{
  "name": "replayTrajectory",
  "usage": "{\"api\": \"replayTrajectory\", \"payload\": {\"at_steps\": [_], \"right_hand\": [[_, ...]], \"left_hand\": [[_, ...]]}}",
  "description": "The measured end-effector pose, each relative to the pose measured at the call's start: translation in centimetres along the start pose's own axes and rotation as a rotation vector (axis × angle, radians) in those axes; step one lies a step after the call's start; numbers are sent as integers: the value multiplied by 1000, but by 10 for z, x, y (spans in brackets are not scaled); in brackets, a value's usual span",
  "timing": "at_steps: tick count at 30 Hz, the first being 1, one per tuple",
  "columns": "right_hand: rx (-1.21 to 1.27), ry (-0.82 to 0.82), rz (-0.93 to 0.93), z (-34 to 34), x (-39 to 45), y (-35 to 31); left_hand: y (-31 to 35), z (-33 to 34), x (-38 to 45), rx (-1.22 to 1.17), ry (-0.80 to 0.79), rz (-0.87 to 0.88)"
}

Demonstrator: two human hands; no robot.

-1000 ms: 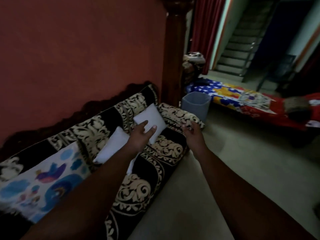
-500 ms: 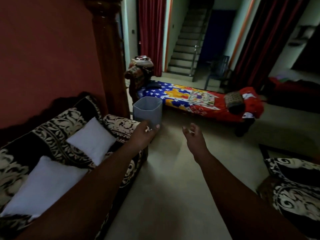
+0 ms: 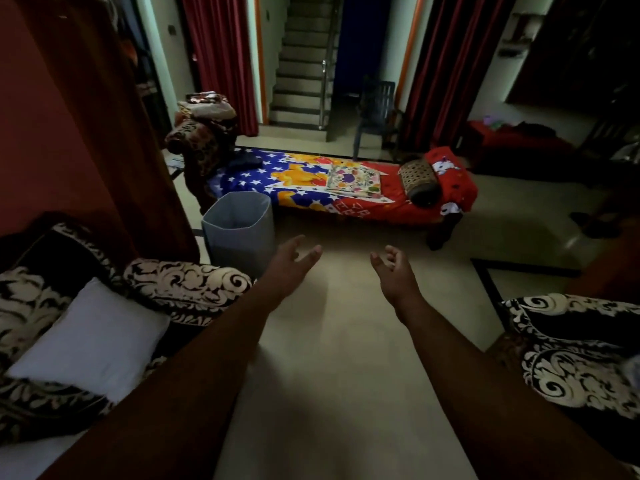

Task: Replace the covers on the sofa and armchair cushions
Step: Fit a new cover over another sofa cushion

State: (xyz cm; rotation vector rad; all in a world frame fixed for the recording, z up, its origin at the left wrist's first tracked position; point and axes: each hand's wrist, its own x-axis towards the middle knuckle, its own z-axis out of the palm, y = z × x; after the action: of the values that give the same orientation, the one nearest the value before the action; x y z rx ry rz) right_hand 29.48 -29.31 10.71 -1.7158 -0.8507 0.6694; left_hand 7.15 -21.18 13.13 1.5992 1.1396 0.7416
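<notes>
Since half a second ago the camera has turned more to the right and both hands have lifted away from the sofa; the white cushions have slid toward the lower left corner.

Head view: the left hand (image 3: 289, 263) is stretched forward above the floor (image 3: 346, 341), fingers spread and relaxed, holding nothing. The right hand (image 3: 394, 271) is also in the air beside it, apart from it, with fingers loosely curled and nothing in them. Both forearms are bare.

At the left stands the sofa (image 3: 187, 285) with its black and cream patterned cover. One white cushion (image 3: 93, 337) without cover lies on its seat, leaning on the backrest. At the bottom left edge a second white cushion (image 3: 20, 459) is partly visible. At the right edge is the armchair (image 3: 571, 355) with the same black and cream pattern.

Just beyond the sofa's armrest stands a grey bin (image 3: 239, 230) on the floor. Behind it is a low daybed (image 3: 346, 188) with a colourful red and blue sheet, and a round bolster (image 3: 417, 180) lies on it. Farther back are dark red curtains (image 3: 221, 57), a staircase (image 3: 304, 64) and a dark plastic chair (image 3: 375, 112).
</notes>
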Motion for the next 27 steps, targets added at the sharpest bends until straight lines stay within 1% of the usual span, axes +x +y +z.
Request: {"api": "replayTrajectory", "payload": {"at_steps": [3, 6, 12, 18, 27], "right_hand": [[-1, 26, 32, 6, 42, 0], [9, 44, 46, 10, 88, 6], [35, 60, 59, 13, 200, 25], [68, 41, 94, 4, 331, 44], [48, -6, 120, 9, 500, 41]], "left_hand": [[0, -2, 55, 32, -55, -14], [4, 4, 106, 44, -77, -18], [16, 37, 217, 65, -109, -21], [33, 76, 333, 99, -101, -40], [37, 113, 490, 104, -76, -86]]}}
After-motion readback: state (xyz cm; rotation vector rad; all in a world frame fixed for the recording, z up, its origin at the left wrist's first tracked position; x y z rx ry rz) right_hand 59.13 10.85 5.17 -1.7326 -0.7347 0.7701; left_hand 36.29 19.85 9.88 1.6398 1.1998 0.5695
